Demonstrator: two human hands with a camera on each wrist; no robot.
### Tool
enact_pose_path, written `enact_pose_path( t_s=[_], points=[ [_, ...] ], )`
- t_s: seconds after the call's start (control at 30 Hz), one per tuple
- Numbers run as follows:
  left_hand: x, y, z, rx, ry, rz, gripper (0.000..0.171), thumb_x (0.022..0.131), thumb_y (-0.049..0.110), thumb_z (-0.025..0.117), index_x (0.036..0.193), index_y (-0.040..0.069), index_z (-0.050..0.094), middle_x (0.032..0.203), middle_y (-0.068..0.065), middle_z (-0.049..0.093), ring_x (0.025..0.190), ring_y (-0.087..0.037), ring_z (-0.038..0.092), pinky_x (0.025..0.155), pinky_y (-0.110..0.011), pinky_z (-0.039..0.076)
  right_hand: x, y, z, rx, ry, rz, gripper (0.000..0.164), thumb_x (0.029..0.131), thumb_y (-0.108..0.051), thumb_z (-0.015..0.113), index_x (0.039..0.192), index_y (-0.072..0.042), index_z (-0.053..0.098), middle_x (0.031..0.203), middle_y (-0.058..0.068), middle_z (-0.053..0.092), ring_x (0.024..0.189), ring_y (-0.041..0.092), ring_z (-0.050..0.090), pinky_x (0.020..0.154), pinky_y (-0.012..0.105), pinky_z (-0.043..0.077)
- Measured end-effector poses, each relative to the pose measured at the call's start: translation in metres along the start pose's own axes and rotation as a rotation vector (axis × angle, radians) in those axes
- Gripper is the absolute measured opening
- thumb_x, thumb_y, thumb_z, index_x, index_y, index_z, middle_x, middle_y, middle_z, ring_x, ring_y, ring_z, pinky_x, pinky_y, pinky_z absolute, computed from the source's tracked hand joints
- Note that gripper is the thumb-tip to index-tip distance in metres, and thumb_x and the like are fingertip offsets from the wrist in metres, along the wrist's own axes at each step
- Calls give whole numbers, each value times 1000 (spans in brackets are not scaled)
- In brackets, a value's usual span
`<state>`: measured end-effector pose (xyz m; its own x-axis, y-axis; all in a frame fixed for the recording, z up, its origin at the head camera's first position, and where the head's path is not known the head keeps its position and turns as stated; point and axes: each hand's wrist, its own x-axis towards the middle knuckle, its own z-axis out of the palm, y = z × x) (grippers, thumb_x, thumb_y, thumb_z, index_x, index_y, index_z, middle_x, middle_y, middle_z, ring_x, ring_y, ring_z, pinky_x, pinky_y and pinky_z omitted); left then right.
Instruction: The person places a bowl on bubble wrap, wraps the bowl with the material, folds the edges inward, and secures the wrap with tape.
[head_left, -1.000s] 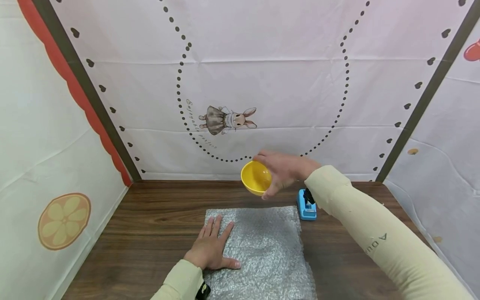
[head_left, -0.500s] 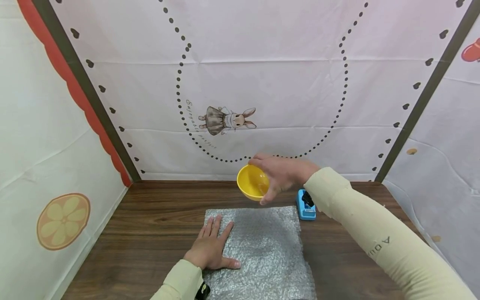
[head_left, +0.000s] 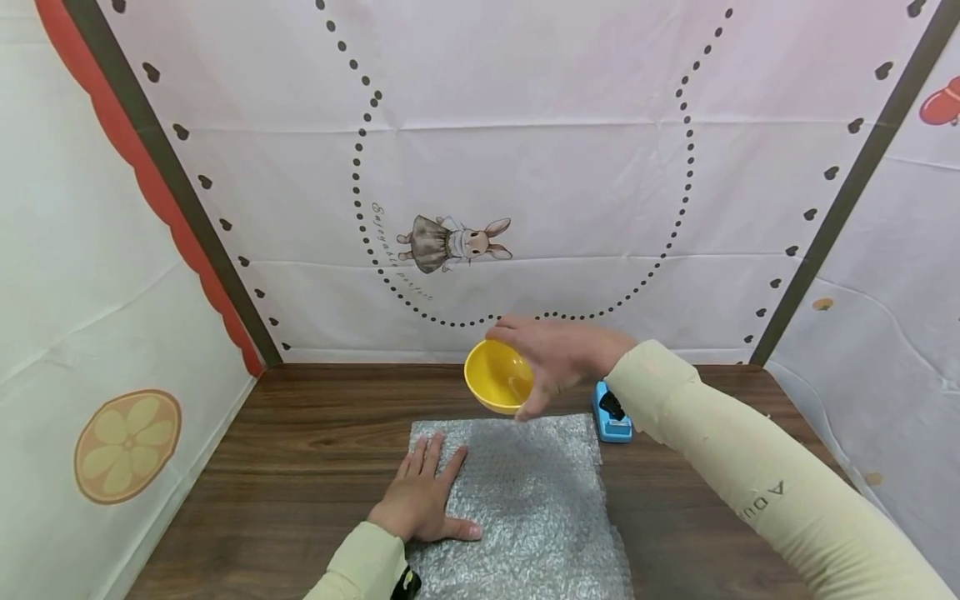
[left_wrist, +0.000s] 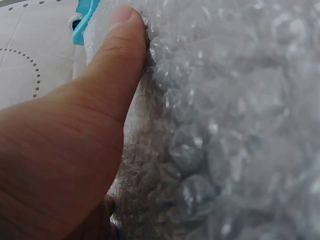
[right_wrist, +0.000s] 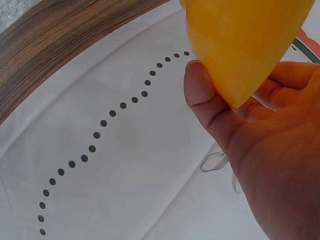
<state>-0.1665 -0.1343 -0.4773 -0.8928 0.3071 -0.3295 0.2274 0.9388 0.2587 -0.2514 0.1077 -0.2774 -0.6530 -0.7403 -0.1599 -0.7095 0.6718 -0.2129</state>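
In the head view a yellow bowl (head_left: 495, 379) is held tilted above the far part of the table, its hollow side facing the camera. My right hand (head_left: 558, 358) grips it from the right; in the right wrist view the thumb (right_wrist: 200, 87) lies against one side of the bowl (right_wrist: 245, 45) and the other fingers go behind it. A sheet of bubble wrap (head_left: 532, 517) lies flat on the table. My left hand (head_left: 423, 496) rests on its left edge, fingers straight and spread. Close up, the left wrist view shows the thumb (left_wrist: 120, 55) along the bubble wrap (left_wrist: 225, 125).
A blue tape dispenser (head_left: 612, 414) stands by the bubble wrap's far right corner, partly covered by the right wrist. The dark wooden table (head_left: 322, 442) ends at a printed white cloth wall (head_left: 585, 192), with more cloth on both sides.
My right hand has brought the yellow bowl a little lower and to the left, nearer the bubble wrap's far edge. The left hand has stayed in place.
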Motion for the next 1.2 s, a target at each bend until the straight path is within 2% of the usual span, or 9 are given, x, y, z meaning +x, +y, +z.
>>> enact_pose_path(
  t_s=[0.23, 0.47, 0.7, 0.8, 1.03, 1.2],
  points=[
    [14, -14, 17, -17, 10, 25, 131, 66, 94, 64, 168, 25, 19, 176, -21, -3, 163, -46, -2, 131, -64, 9, -2, -4, 0, 17, -7, -7, 113, 67, -51, 93, 159, -16, 37, 147, -1, 48, 117, 18, 58, 102, 41, 57],
    [12, -12, 12, -23, -11, 7, 131, 66, 91, 68, 168, 26, 19, 176, -19, -4, 163, -45, -2, 131, -63, 9, -3, -4, 0, 24, 3, -33, 110, 66, -51, 93, 156, -18, 40, 146, -1, 48, 117, 18, 56, 101, 40, 57],
    [16, -17, 19, -19, -1, 14, 131, 65, 95, 64, 168, 27, 19, 176, -19, -4, 163, -44, -2, 131, -63, 10, -4, -7, -3, 50, -10, -40, 111, 66, -49, 93, 158, -18, 38, 152, -1, 46, 123, 19, 55, 103, 44, 56],
    [13, -15, 16, -29, -12, 16, 131, 66, 94, 65, 169, 27, 18, 176, -19, -5, 163, -44, -3, 131, -63, 9, -5, -9, -3, 45, -15, -47, 111, 65, -49, 93, 157, -19, 39, 152, -2, 45, 123, 20, 55, 103, 45, 56],
    [0, 1, -1, -29, -10, -4, 122, 72, 77, 78, 167, 22, 25, 176, -21, 1, 163, -45, 2, 131, -62, 13, -5, -9, -3, -2, -8, -95, 107, 66, -50, 92, 154, -17, 42, 141, -1, 50, 118, 17, 55, 101, 39, 56],
    [-1, 1, -3, -41, -13, 4, 123, 72, 77, 78, 167, 21, 24, 176, -22, 0, 163, -46, 1, 131, -62, 12, -6, -8, -4, -1, -9, -114, 107, 66, -49, 92, 154, -16, 43, 143, -1, 50, 120, 18, 55, 104, 39, 56]
  ],
)
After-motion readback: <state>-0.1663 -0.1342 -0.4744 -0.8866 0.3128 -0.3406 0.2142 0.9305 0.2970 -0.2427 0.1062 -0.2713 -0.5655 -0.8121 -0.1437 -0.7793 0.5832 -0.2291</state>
